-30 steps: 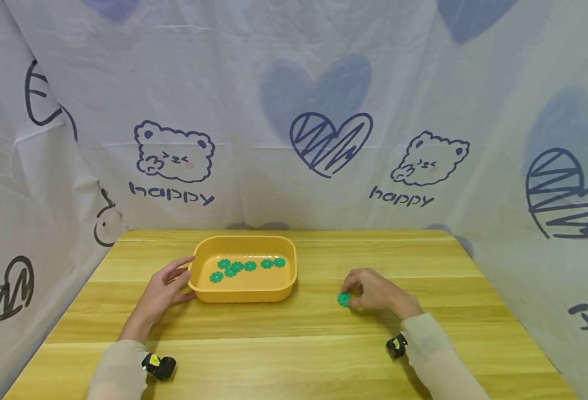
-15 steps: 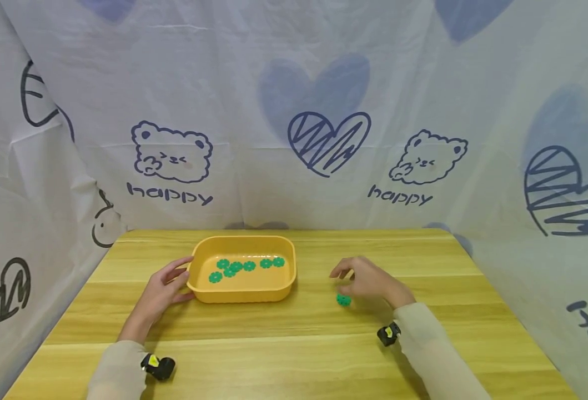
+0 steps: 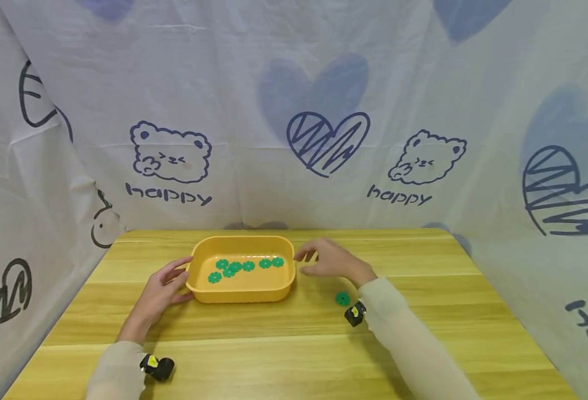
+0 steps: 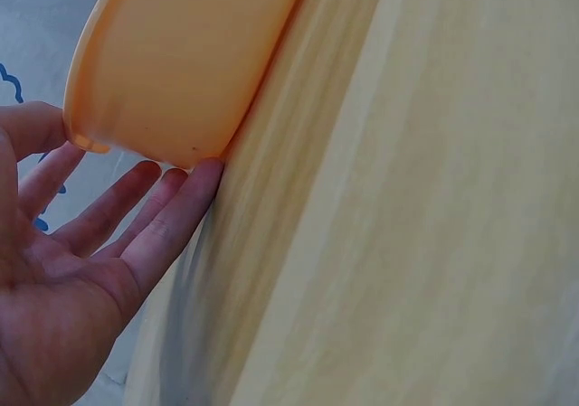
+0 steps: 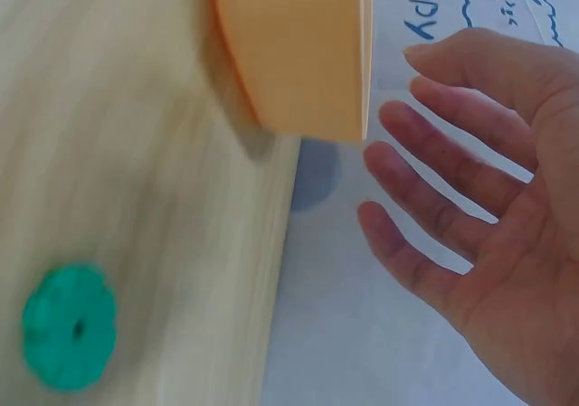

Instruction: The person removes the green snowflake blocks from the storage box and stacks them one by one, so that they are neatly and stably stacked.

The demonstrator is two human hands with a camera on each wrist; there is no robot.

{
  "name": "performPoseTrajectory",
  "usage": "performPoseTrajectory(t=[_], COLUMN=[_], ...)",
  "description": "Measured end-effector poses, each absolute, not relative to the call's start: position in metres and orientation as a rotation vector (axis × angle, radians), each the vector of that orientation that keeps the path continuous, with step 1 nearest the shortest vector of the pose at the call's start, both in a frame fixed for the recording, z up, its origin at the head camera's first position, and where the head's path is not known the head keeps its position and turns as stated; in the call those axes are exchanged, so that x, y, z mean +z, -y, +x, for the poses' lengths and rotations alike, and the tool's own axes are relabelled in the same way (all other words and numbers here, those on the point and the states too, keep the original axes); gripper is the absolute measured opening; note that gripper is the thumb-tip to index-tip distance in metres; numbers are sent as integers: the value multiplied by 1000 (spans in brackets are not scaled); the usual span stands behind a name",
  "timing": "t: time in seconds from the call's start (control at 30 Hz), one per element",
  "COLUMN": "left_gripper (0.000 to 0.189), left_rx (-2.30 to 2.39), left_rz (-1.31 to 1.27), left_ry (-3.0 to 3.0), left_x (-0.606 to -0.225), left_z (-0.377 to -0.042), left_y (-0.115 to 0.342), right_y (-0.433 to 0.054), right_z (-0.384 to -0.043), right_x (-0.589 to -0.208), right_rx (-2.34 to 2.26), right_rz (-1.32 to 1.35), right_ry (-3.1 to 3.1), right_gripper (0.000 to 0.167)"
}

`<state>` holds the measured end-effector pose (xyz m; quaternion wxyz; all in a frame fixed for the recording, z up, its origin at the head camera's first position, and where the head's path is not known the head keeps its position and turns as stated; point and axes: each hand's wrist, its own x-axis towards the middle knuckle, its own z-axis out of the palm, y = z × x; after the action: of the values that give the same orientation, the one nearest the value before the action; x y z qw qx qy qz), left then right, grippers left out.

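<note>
A yellow rectangular tub (image 3: 244, 297) stands on the table, several green notched plastic discs (image 3: 249, 266) lying on its floor. At its left end rests my left hand (image 3: 161, 286); in the left wrist view the fairly straight fingers (image 4: 167, 230) touch the end wall and the thumb is at the rim. Beside the tub's right end is my right hand (image 3: 331, 260), raised over the table, fingertips close to the rim. Its fingers (image 5: 443, 203) are spread and relaxed with nothing between them in the right wrist view. One more green disc (image 3: 342, 299) lies on the table below the right wrist.
The wood-grain table (image 3: 254, 361) ends at the back against a white curtain (image 3: 254, 183) printed with hearts and bears. Small black cameras sit on the left wrist (image 3: 157, 367) and the right wrist (image 3: 355, 314).
My right hand has let go of the green disc on the table and moved left to the tub's right end. The left hand and the tub have stayed put.
</note>
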<state>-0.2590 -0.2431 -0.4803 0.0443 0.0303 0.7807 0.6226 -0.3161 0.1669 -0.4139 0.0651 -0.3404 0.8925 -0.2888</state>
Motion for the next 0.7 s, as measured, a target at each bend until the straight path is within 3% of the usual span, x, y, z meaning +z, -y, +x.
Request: performPoseTrajectory(t=[0.4, 0.7], left_gripper=[54, 54], left_rx=[1896, 1897], left_rz=[93, 101], left_ry=[-2381, -2388], left_x=[-479, -480], left_z=[-258, -258], left_y=[242, 243], right_y=[-110, -79], right_z=[-336, -343], right_x=[-428, -433], right_rx=[-966, -769], right_rz=[-1097, -935], right_ry=[-2633, -2732], right_gripper=[29, 27])
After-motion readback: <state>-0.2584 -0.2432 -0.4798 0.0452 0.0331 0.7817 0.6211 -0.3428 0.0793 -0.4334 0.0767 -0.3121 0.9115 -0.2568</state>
